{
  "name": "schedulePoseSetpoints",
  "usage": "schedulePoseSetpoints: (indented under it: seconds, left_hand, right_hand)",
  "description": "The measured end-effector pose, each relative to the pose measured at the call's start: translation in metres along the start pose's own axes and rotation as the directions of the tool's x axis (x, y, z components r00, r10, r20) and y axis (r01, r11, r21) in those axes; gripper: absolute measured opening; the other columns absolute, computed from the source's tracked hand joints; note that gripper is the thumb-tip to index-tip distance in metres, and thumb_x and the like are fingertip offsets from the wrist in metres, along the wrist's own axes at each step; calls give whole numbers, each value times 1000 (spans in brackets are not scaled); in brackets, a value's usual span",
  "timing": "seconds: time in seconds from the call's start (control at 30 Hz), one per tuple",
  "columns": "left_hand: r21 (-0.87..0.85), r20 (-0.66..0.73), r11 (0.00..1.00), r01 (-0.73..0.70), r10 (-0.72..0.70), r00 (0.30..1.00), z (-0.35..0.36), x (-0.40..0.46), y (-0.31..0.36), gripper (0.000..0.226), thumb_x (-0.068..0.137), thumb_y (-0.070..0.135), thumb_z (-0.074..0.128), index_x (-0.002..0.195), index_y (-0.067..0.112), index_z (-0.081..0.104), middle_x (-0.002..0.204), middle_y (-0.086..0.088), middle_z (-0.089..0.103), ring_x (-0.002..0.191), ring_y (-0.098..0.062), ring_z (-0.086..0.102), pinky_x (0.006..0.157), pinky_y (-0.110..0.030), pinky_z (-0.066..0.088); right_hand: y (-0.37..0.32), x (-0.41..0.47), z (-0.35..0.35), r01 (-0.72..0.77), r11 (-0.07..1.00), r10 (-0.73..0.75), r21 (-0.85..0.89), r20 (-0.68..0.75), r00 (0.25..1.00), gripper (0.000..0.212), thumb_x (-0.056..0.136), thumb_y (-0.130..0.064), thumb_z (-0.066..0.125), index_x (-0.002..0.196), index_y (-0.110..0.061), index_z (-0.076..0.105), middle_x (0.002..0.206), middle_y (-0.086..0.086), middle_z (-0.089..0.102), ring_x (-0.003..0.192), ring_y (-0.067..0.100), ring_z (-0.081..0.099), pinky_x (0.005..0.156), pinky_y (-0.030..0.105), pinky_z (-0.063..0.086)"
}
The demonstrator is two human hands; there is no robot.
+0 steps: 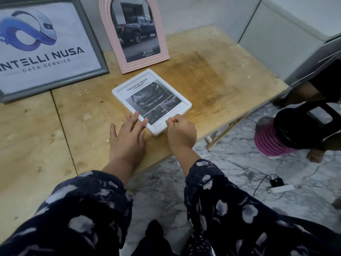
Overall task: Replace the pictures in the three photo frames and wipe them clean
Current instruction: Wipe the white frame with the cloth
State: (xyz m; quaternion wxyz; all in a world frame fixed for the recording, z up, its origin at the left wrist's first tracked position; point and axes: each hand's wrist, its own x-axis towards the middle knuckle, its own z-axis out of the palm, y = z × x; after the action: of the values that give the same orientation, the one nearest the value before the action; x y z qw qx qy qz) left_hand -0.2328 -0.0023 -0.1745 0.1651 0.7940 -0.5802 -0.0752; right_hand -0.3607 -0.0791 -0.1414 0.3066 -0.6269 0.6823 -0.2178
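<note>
A small white photo frame [185, 103] lies flat on the wooden table [212, 71], holding a car leaflet that reads "TOUGH & AGILE". My left hand [127, 133] rests flat with spread fingers, its fingertips pressing the frame's near left edge. My right hand [181, 132] is curled, pinching the frame's near edge at the bottom of the leaflet. A pink arched frame [110, 34] with a dark truck picture leans against the wall behind it. To its left leans a large grey frame [92, 39] with a blue logo print.
The table's right edge ends over a marble floor [239, 172]. Another person crouches at the right beside a pink basket [267, 143] and a black stool [295, 126]. A black cable and a white power strip [281, 188] lie on the floor.
</note>
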Motion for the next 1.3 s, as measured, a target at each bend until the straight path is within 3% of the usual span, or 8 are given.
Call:
schedulePoseSetpoints:
  seconds: [0.17,0.27,0.4,0.57,0.8,0.97,1.13,1.3]
  left_hand:
    - [-20,19,999,36,-35,999,0,2,0,48,98,17,37,142,36,40,158,8,23,147,-14,13,118,-50,-2]
    - [-34,21,999,39,-38,999,-1,1,1,49,97,17,37,141,36,40,158,9,22,147,-13,11,118,-50,-1]
    - [-54,32,998,37,-35,999,-3,-1,1,48,98,19,34,142,37,38,159,11,19,148,-12,8,118,-48,-2]
    - [-69,25,997,33,-31,999,-3,-1,-1,46,99,20,34,142,36,39,159,11,19,148,-11,8,118,-49,-3]
    - [-76,9,997,3,-2,1000,-2,-1,-4,47,97,17,38,140,33,42,158,9,21,148,-13,11,118,-51,-1]
    - [-54,13,999,4,-4,1000,1,2,-7,50,94,14,39,139,33,42,158,9,21,148,-12,11,117,-52,-3]
    - [-27,21,1000,7,-7,1000,3,4,-8,51,93,14,37,139,34,42,158,10,21,148,-12,11,117,-53,-3]
    - [-49,51,998,31,-29,998,0,4,-4,54,91,13,33,139,37,40,159,12,17,148,-10,7,118,-51,-6]
  right_hand:
    - [-3,-23,3,24,994,-38,106,138,990,10,89,-23,62,84,-21,71,89,0,68,77,17,54,60,21,39]
    - [-2,-24,-11,-234,923,109,304,377,920,13,85,-23,68,72,-22,70,73,1,65,58,18,56,39,16,39]
    - [4,11,-38,-436,773,349,460,265,899,17,94,-14,51,92,-11,68,68,8,65,47,21,55,40,22,41]
    - [-2,47,-60,-326,936,333,135,-33,942,40,90,-6,50,53,-16,39,59,0,44,55,21,44,42,25,32]
    - [-9,40,-22,-265,964,265,-7,-3,964,16,91,-8,50,86,-4,64,86,11,63,73,27,59,58,27,42]
    - [-8,26,-9,-281,960,279,11,75,957,29,91,-10,52,63,-11,46,65,2,48,58,19,48,47,24,35]
    - [-14,3,-3,-275,962,271,2,148,951,28,92,-9,50,64,-10,44,65,3,46,51,15,42,33,19,26]
    - [-17,-16,-10,-306,949,251,76,404,880,11,86,-16,66,91,-6,64,77,7,59,65,22,57,51,26,48]
